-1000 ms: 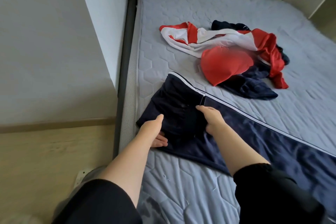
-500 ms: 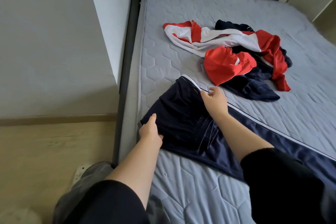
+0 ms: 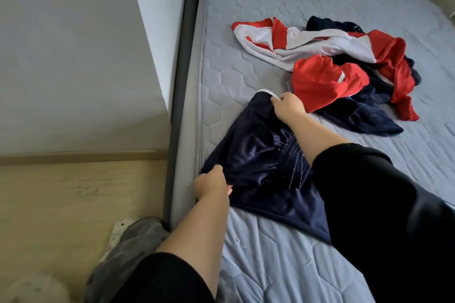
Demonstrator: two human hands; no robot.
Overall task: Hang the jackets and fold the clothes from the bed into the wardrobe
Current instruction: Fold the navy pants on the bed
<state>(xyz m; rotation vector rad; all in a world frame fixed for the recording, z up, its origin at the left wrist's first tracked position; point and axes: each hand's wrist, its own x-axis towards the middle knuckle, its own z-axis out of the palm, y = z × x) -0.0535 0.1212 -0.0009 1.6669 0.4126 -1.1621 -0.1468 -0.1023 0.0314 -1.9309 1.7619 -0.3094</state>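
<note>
I am just starting to fold the dark blue pants (image 3: pixel 261 155), which lie on the bed (image 3: pixel 246 7) near its left edge. My left hand (image 3: pixel 211 183) pinches the near corner. My right hand (image 3: pixel 289 107) pinches the far corner. Behind the pants, a pile of red, white and blue clothes (image 3: pixel 327 61) waits unfolded. I can't see the wardrobe.

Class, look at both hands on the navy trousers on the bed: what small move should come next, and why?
Probably draw the two held corners apart and lay the waist flat. The left hand grips the near corner of the navy trousers, the right hand pinches the far, white-trimmed corner, and the waistband is bunched between them, so the cloth needs smoothing on the mattress before folding.
</note>
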